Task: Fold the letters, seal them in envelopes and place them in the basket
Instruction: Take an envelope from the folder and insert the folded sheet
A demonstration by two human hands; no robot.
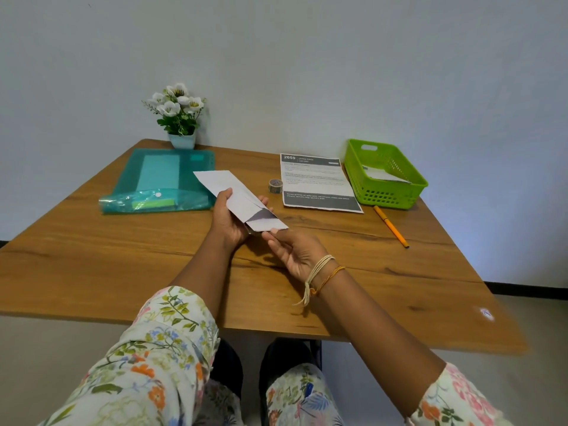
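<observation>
At far left we see a teal folder (163, 179) lying flat on the table (123, 262), likely the stock of paper, with a flower pot (182, 139) behind it against the wall. Next comes our left hand (229, 219), palm up and fingers curled round the edge of a white envelope (233, 192), holding it above the table so its open end faces the other hand. A folded letter (266, 224) sticks out of that end, partly inserted by our reckoning. Our right hand (296, 252), palm turned up, wrist bent, pinches the letter's near edge with its fingertips, seemingly to feed it in. Further right lie a tape roll (275, 186), a flat sheet (316, 182) probably awaiting folding, and a pen (391, 226). The green basket (399, 195) at far right already holds at least one white envelope.
</observation>
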